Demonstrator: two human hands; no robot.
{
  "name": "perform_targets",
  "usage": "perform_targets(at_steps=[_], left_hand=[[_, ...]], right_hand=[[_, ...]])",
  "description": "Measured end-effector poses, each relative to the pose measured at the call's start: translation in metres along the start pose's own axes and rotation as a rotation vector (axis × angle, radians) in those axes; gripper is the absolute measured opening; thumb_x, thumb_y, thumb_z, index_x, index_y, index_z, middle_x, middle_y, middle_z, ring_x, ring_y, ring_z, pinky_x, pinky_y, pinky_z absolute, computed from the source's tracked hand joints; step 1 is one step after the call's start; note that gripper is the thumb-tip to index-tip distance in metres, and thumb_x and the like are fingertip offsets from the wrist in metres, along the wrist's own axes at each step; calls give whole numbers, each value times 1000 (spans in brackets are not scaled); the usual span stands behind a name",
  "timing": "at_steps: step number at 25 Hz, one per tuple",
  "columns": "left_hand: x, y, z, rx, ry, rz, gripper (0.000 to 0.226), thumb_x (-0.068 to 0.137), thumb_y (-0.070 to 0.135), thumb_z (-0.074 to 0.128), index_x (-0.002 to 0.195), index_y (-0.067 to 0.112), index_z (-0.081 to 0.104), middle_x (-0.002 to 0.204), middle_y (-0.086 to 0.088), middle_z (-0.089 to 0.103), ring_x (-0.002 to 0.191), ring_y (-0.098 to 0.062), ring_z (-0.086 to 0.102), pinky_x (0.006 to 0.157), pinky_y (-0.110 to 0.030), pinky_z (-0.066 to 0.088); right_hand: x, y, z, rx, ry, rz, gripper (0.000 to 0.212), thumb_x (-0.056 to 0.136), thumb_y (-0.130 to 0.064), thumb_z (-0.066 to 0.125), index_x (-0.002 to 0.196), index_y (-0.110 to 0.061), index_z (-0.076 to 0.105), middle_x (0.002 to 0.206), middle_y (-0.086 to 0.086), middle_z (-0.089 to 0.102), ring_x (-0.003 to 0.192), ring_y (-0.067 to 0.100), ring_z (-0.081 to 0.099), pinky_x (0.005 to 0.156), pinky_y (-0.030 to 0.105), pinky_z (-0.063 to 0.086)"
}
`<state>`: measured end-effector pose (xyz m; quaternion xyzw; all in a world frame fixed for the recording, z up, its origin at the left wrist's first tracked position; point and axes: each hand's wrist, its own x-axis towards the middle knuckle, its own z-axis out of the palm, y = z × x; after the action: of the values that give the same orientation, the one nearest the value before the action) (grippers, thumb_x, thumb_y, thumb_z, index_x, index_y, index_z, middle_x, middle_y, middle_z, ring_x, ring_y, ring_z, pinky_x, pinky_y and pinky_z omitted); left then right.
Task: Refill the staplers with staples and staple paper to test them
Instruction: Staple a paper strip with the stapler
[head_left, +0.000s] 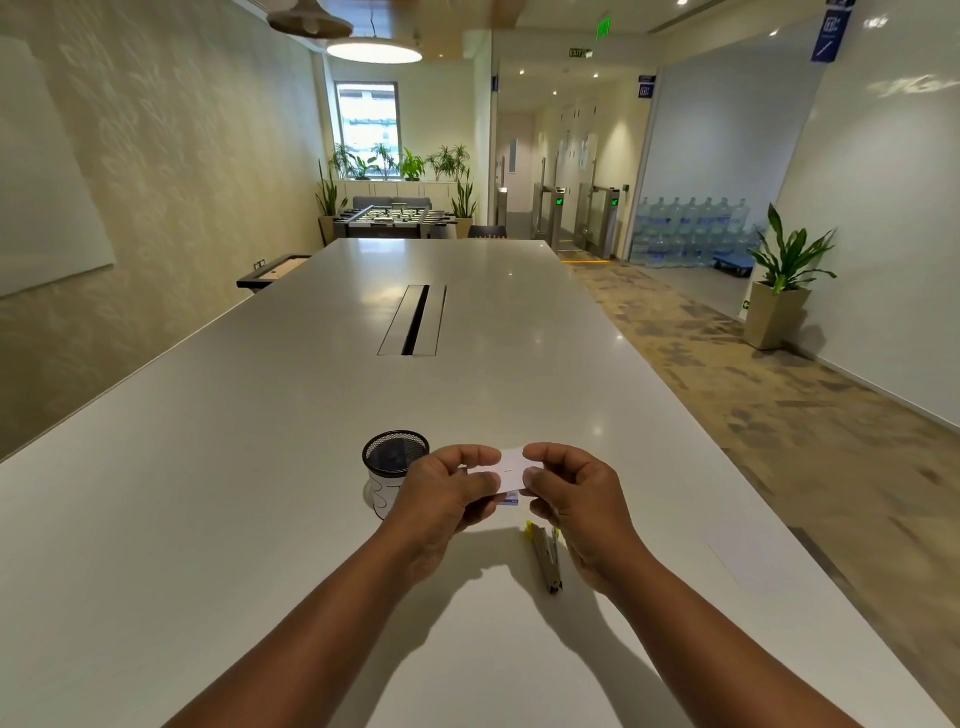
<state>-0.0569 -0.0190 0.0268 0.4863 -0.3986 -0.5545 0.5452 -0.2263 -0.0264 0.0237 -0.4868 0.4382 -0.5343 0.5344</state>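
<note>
Both hands meet just below the centre of the frame, above the long white surface (260, 467). The left hand (447, 499) and the right hand (571, 493) each pinch one end of a small white slip of paper (511, 467) between thumb and curled fingers, holding it flat and raised off the surface. Just under the paper, between the two hands, a small white and blue box (511, 500) peeks out; whether it lies on the surface or is held, I cannot tell.

A stapler (548, 558) with a yellow end and a grey metal body lies open on the surface just below the right hand, beside the right wrist, its length running toward the lower edge of the frame.

To the left of the left hand stands a black mesh cup (392, 460) with a white band around its lower part, partly hidden by the knuckles.

A faint pale sheet (748, 558) lies flat near the surface's right edge, well apart from the hands.
</note>
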Motion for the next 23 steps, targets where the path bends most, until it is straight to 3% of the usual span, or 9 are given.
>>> perform_targets(at_steps=[8,23], left_hand=[[-2,3,3,-124,1,-107,16,82,-7,72,95,4,73,85,-16,76,67,-24,73,55,-26,58],[-14,7,2,-193,20,-190,18,82,-9,70,99,-2,72,85,-19,77,68,-25,74,57,-26,59]], right_hand=[[-4,0,-2,23,-16,24,21,89,1,69,104,-11,75,94,17,77,74,17,67,65,27,53],[-11,-1,-3,70,-20,58,16,88,0,70,100,-8,77,86,15,77,72,20,64,71,37,50]])
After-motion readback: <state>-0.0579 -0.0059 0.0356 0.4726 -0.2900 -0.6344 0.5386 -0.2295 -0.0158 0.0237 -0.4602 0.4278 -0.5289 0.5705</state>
